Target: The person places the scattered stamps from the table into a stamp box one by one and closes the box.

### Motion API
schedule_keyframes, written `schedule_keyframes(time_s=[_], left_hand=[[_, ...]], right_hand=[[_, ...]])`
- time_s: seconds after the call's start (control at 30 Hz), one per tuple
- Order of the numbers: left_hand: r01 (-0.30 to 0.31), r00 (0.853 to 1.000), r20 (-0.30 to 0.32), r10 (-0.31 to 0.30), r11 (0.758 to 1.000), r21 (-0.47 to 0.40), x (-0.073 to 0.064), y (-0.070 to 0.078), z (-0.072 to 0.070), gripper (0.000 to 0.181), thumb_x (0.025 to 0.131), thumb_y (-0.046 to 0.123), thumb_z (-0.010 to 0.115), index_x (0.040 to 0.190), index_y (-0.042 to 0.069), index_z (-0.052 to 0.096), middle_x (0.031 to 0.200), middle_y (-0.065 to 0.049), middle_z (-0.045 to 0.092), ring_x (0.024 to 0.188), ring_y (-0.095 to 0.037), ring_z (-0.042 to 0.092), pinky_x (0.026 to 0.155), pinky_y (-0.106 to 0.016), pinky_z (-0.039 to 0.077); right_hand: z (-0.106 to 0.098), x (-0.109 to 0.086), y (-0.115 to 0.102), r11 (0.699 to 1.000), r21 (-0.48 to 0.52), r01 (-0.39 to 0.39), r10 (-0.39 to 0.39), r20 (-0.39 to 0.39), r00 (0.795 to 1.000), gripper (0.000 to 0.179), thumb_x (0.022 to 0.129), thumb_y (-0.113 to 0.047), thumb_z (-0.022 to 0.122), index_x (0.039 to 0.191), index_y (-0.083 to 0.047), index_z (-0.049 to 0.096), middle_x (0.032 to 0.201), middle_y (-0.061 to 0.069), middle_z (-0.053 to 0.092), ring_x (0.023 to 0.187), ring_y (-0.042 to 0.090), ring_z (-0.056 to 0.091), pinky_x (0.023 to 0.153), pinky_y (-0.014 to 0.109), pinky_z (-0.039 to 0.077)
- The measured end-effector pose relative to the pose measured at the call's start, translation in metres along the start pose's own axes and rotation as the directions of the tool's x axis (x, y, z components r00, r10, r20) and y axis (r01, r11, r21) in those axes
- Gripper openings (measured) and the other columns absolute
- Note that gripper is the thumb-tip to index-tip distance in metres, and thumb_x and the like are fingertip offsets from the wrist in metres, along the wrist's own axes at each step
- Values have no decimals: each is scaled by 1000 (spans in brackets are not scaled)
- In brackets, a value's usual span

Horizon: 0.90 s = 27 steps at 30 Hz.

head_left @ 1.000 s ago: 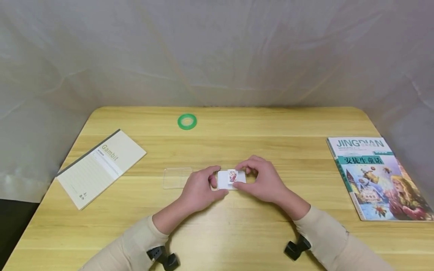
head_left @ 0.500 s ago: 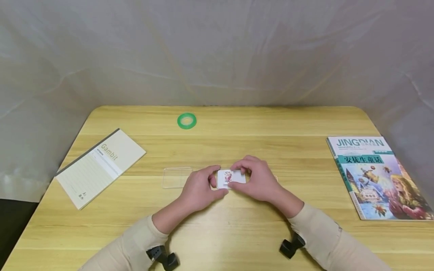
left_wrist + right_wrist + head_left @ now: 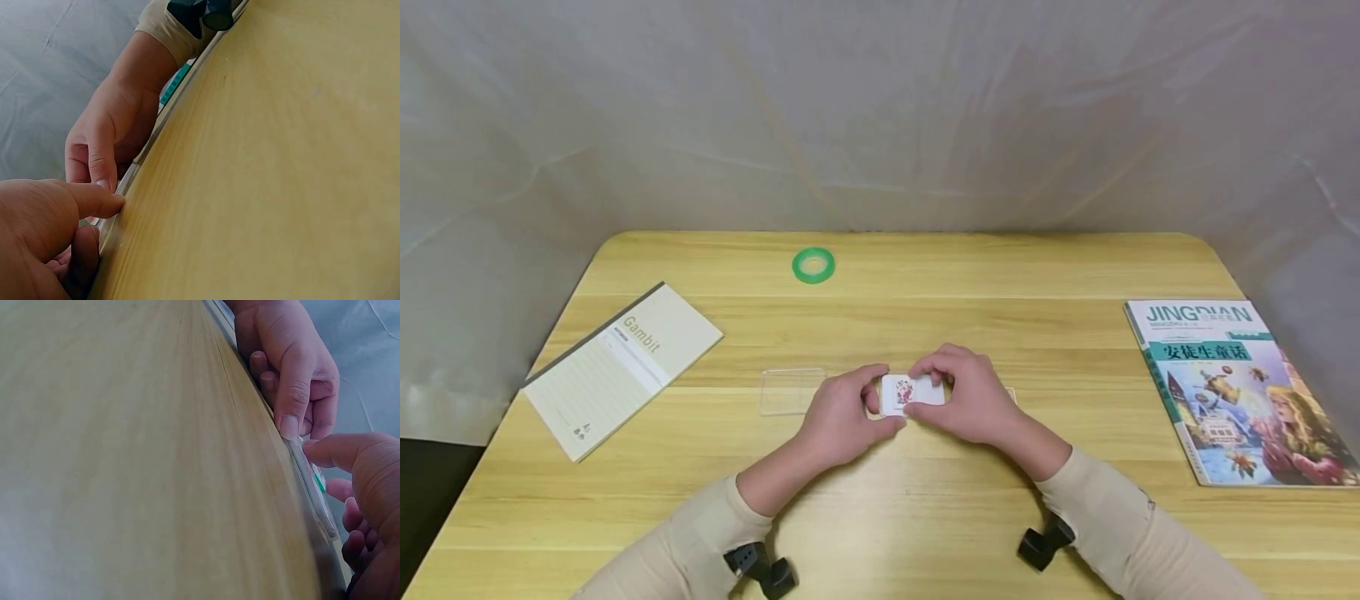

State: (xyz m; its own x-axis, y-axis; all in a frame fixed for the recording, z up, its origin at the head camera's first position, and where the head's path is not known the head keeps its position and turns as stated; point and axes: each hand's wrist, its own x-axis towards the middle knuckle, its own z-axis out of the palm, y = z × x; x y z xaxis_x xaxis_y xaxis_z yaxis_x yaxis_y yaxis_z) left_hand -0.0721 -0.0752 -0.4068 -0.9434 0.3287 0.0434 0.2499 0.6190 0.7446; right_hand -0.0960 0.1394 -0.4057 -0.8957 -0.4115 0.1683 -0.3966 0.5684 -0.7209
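On tbl point(image 3: 887, 525), L hand point(image 3: 837, 418) grips wht case point(image 3: 924, 395), R hand point(image 3: 976, 398) pinching sm. pic card point(image 3: 903, 390) atop it.

2 beige slvs point(image 3: 681, 533), 2 blk wrist cams point(image 3: 748, 561), blocky.

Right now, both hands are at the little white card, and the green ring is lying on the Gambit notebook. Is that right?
Not quite: the green ring isn't on the Gambit notebook; the head view shows it on the wooden table, near the far edge. The left hand and right hand are at the little white card.
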Motion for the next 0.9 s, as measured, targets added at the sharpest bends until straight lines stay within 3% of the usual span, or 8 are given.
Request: schedule_keyframes(time_s=[0.47, 0.9], left_hand=[[-11, 1000, -2, 11, 1000, 6, -1, -1, 0, 67, 74, 22, 89, 130, -1, 61, 72, 7, 56, 60, -8, 49, 62, -28, 45], [4, 1000, 3, -4, 1000, -7, -1, 0, 0, 67, 74, 22, 89, 131, -1, 61, 71, 6, 55, 60, -9, 49, 61, -28, 44]], right_hand=[[0, 0, -1, 1000, -24, -1, 1, 4, 1000, 37, 68, -28, 92, 99, -17, 75, 79, -6, 57, 74, 16, 52, 72, 38, 38], [-9, -7, -4, 1000, 13, 5, -5, -20, 1000, 37, 68, -22, 93, 100, -15, 75, 80, -2, 58, 73, 17, 51, 66, 33, 42]])
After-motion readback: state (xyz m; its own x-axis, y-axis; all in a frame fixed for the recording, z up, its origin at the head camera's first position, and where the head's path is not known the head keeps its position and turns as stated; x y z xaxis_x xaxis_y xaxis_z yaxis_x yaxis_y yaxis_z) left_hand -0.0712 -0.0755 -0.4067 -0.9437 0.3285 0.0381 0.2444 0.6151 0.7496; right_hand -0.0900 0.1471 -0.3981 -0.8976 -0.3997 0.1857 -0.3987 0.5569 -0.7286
